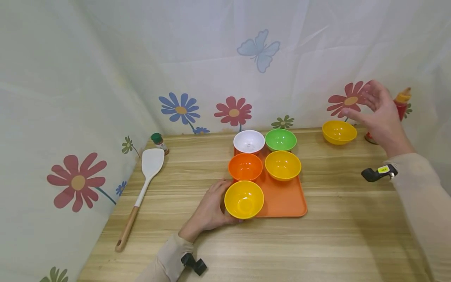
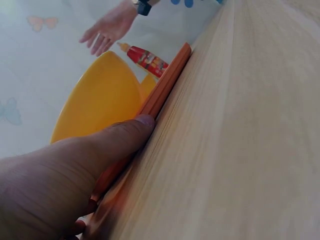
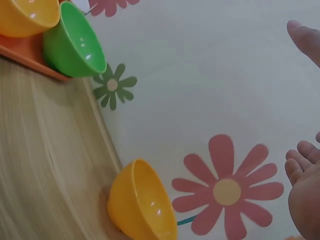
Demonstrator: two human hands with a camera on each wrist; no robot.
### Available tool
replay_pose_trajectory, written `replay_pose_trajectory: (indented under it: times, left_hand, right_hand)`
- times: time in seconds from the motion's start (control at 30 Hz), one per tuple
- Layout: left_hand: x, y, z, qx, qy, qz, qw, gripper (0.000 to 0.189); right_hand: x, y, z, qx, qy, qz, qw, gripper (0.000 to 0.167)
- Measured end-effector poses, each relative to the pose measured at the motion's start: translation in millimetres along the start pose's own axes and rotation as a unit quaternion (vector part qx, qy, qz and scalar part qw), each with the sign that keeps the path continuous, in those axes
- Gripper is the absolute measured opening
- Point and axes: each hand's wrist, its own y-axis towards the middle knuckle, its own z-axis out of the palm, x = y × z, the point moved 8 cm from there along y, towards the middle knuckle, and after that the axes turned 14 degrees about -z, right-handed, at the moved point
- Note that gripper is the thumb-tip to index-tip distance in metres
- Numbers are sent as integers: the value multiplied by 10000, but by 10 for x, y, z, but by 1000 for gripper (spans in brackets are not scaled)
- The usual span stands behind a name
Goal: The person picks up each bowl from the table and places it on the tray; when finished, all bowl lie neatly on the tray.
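My left hand (image 1: 212,206) grips the front left corner of an orange tray (image 1: 284,199), beside a yellow bowl (image 1: 244,199). In the left wrist view the thumb (image 2: 131,131) lies along the tray's rim (image 2: 170,75); the other fingers are mostly hidden. Also on the tray are an orange bowl (image 1: 245,167), a second yellow bowl (image 1: 283,166), a white bowl (image 1: 249,141) and a green bowl (image 1: 280,140). My right hand (image 1: 382,111) is raised with fingers spread, holding nothing. Below and left of it, another yellow bowl (image 1: 339,132) stands on the table.
A red bottle with a yellow cap (image 1: 401,102) stands at the back right, partly behind the right hand. At the left lie a white spatula with a wooden handle (image 1: 141,194) and a small green-capped jar (image 1: 159,143). A patterned curtain (image 1: 197,58) hangs behind the wooden table (image 1: 317,246).
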Motion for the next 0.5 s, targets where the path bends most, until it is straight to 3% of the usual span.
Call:
replay_pose_trajectory:
  times: [0.5]
  left_hand:
    - [20, -2, 11, 0, 39, -33, 10000, 119]
  right_hand:
    - [-549, 112, 62, 214, -243, 475, 9983, 109]
